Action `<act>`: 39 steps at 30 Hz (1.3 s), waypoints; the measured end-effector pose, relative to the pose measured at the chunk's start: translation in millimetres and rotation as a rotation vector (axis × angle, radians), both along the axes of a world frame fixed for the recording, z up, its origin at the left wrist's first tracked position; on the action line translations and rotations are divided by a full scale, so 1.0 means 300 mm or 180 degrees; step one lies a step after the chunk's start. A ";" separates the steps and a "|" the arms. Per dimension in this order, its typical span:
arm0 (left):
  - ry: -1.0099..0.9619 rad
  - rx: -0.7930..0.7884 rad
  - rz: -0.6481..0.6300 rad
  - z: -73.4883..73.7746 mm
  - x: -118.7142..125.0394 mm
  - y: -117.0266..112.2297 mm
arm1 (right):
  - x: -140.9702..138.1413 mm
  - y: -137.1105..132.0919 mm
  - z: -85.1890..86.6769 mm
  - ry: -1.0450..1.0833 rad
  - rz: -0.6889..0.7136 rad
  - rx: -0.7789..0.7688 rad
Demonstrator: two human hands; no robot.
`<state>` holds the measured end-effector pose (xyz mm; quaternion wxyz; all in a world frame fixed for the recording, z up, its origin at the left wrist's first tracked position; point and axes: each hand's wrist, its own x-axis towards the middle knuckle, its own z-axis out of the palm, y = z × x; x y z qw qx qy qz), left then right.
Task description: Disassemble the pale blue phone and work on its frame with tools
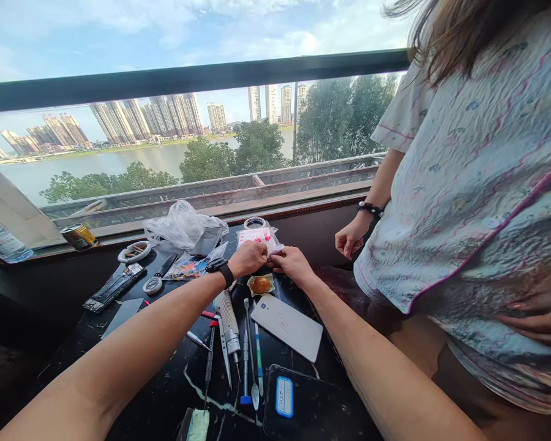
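My left hand [247, 258] and my right hand [294, 264] meet fingertip to fingertip above a black marble table [165, 380]. Both pinch a small piece of clear plastic film [275, 250], which is partly hidden by my fingers. Just behind them lies a pink-and-white packet [256, 236]. Below my hands, a small orange round item [260, 285] rests on a yellow wrapper. A white phone back panel [287, 326] lies nearer me, beside several screwdrivers [245, 349] and a blue-handled pry tool [258, 361].
A co-worker in a patterned shirt [463, 196] stands at the right, one hand [349, 239] near the table edge. A plastic bag [183, 226], tape roll [256, 223], black mat [298, 398], can [79, 237] and bottle [0, 242] sit nearby. A window ledge bounds the far side.
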<state>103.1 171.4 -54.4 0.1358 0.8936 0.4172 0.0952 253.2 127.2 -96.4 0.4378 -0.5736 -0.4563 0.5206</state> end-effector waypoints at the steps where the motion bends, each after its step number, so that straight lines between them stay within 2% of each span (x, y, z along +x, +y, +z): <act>1: 0.0052 0.0017 0.0000 0.004 -0.001 0.001 | 0.000 0.000 0.000 -0.0005 -0.0002 -0.0006; 10: 0.0459 0.0390 0.0001 0.029 0.002 -0.012 | -0.013 -0.005 0.018 -0.0029 -0.0205 -0.0023; 17: 0.0680 0.0832 -0.0372 0.064 0.024 -0.026 | -0.020 0.005 0.018 0.0032 -0.0353 -0.0131; 22: 0.0726 0.0999 -0.0304 0.062 0.029 -0.019 | -0.016 0.013 0.018 0.0161 -0.0418 -0.0152; 31: 0.0947 0.1068 -0.0270 0.051 0.025 -0.027 | -0.006 -0.003 0.026 0.0321 -0.0385 0.0027; 39: 0.1130 0.0999 -0.0454 0.074 0.042 -0.038 | -0.013 0.016 -0.007 -0.0086 -0.0354 0.0020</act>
